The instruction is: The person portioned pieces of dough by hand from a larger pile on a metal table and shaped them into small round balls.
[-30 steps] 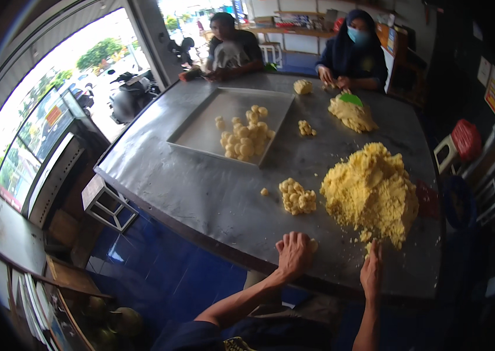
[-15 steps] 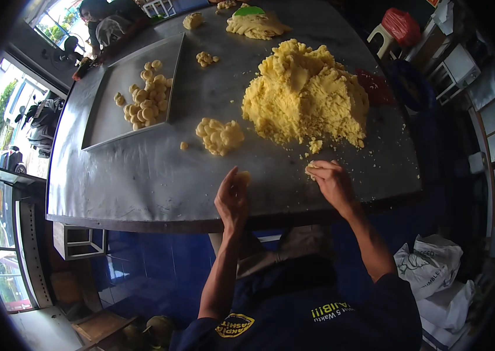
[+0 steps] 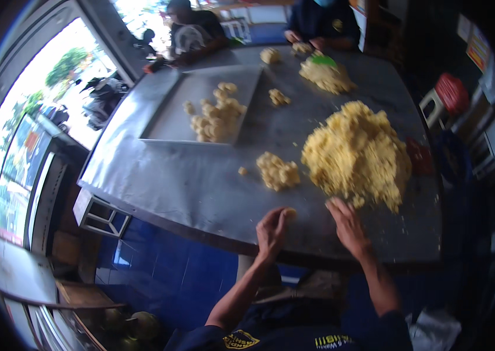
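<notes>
My left hand [image 3: 272,229] is closed around a small piece of yellow dough [image 3: 290,213], above the near part of the metal table [image 3: 200,199]. My right hand [image 3: 348,228] has its fingers stretched forward, tips down beside loose crumbs [image 3: 357,202] at the front of a big crumbly yellow dough mound [image 3: 357,155]. Ahead of my left hand lie a cluster of small dough pieces [image 3: 278,172] and one stray bit [image 3: 243,171]. A shallow metal tray [image 3: 165,117] farther left holds several pale dough balls [image 3: 218,120].
Two people [image 3: 194,38] [image 3: 323,26] are at the far edge, one's hands at small dough pieces. A smooth dough lump with a green tool [image 3: 323,73] and smaller lumps [image 3: 279,96] lie there. A red bag on a stool [image 3: 452,90] stands right; a white stool [image 3: 92,210] left.
The view has tipped down, then partly back up. My left hand keeps its dough piece and has turned slightly. My right hand's fingers, pinched on crumbs half a second ago, are straighter now.
</notes>
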Motion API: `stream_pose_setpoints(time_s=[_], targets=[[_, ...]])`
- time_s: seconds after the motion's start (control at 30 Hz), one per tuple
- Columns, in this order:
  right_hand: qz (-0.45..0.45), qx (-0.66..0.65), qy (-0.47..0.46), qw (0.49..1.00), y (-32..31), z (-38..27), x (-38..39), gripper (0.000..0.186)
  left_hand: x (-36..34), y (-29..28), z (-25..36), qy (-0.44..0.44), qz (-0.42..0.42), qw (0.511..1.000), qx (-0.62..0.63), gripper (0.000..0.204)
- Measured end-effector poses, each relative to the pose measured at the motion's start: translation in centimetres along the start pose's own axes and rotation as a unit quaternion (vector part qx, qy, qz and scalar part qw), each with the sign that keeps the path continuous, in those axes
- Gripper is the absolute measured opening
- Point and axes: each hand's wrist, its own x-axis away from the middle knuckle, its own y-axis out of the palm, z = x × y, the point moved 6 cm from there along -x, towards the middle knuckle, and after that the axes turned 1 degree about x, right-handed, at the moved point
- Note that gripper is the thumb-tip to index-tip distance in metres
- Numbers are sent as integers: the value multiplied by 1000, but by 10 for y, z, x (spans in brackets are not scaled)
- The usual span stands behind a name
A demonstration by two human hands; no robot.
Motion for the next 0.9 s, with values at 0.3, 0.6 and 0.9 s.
stream_pose_setpoints(time_s=[0.3,0.6,0.9], targets=[[118,-236,127,956,-13,-9,16,42,-7,94,16,-52,-197,978,44,38],[124,-220,-5,968,-30,-40,-2,38,-20,82,17,32,-237,949,-204,28],[119,-230,41,965,-14,-37,-11,26,-5,87,8,73,-192,963,-172,24]])
